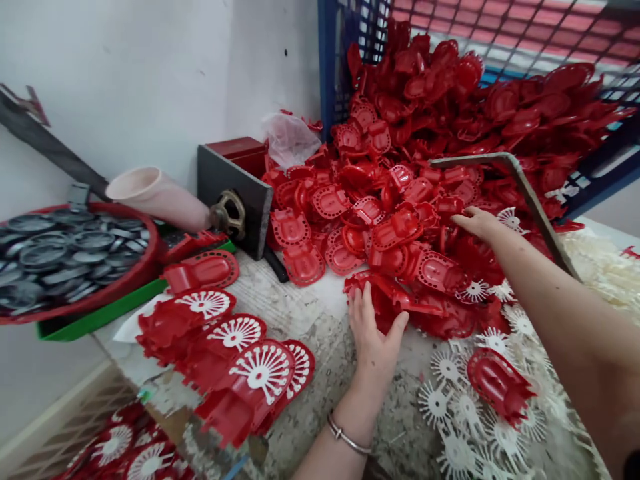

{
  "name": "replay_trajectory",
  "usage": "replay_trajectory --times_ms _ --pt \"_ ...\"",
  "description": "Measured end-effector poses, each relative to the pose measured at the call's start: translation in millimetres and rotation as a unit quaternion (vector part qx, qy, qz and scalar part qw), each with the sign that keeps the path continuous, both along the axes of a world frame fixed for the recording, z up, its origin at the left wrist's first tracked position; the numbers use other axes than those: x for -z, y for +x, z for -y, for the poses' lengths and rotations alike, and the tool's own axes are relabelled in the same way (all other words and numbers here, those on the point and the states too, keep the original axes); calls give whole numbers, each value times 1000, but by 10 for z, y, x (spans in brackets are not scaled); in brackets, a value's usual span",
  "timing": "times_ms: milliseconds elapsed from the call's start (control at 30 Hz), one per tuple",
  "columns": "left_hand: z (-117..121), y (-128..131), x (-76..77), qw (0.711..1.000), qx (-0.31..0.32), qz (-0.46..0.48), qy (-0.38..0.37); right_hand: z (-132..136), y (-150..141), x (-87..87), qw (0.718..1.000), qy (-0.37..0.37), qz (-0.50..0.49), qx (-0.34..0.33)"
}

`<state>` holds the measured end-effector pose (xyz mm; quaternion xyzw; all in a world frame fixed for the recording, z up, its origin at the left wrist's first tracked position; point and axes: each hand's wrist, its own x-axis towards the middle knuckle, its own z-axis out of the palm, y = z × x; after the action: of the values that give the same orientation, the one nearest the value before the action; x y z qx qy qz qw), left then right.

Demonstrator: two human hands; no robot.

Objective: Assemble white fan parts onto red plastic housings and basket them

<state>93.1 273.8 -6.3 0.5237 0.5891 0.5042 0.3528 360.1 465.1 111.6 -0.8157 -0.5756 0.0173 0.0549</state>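
My left hand (373,333), a metal bangle at its wrist, rests against a red plastic shell (395,293) at the pile's front edge. Its thumb is spread away from its fingers. Further right, my right hand (477,223) reaches into the heap of red plastic parts (330,200), fingers stretched out and touching some of them; their undersides are hidden. White spoked plastic pieces (467,407) lie loose on the right, a single red part (500,383) on top of them. To the left, overlapping red parts with white spoked pieces fitted (260,377) lie in rows.
A blue crate (327,67) spills red parts at the back. Its front has a bent metal bar (540,213). A red basin (153,250) of grey round parts stands left, beside a dark metal plate (235,200) with a handwheel. A lower crate (75,433) holds more assembled parts.
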Motion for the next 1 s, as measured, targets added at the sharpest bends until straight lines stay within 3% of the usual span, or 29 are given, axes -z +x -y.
replay_trajectory --times_ms 233,400,567,700,867,1000 --pt "-18 -62 50 999 -6 -23 43 430 -281 -27 999 -19 -5 -38" --pt "24 -132 15 999 -12 18 48 792 -442 -38 998 -22 10 -54" --pt "73 -234 -40 995 -60 1 74 1139 -598 -17 996 -15 14 -83" --pt "86 -274 -45 994 -73 4 80 1459 -771 47 990 -14 -15 -140" --pt "87 -268 -29 997 -36 24 61 1861 -1104 192 964 -27 -68 -255" --pt "58 -270 -3 997 -31 6 75 2098 -1176 155 958 -16 -96 -268"
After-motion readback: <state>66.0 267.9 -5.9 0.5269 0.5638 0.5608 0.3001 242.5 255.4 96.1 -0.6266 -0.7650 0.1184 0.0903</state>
